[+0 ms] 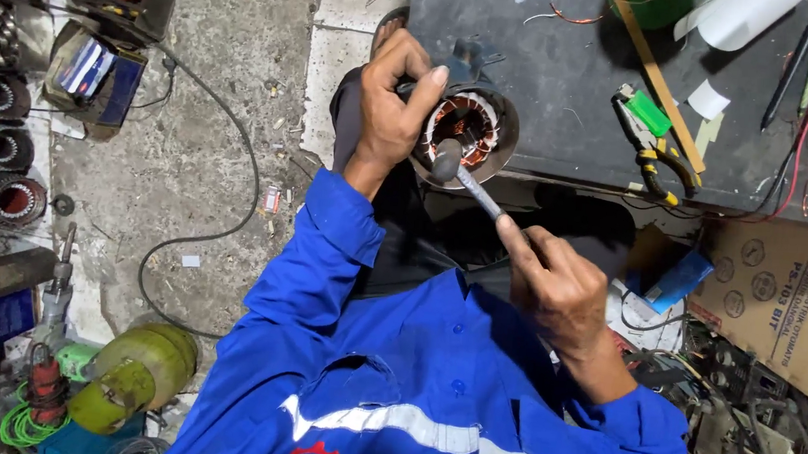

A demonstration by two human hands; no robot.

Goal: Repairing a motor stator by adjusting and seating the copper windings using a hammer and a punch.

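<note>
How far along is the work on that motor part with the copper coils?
Done: copper coils already sit inside the motor part. In hand: the left hand steadies it at the table edge while the right hand holds a small hammer against the coils. Left: the pliers lie unused; I can't tell beyond that.

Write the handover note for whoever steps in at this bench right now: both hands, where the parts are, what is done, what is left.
Left hand: gripping the motor stator by its rim, holding it at the edge of the dark bench.
Right hand: closed on the handle of a small hammer, whose head rests at the stator's opening.
Copper windings sit inside the stator core.
Pliers lie on the bench to the right, untouched.
Done: windings are in the core.
Left: cannot tell how far the tapping has got.
</note>
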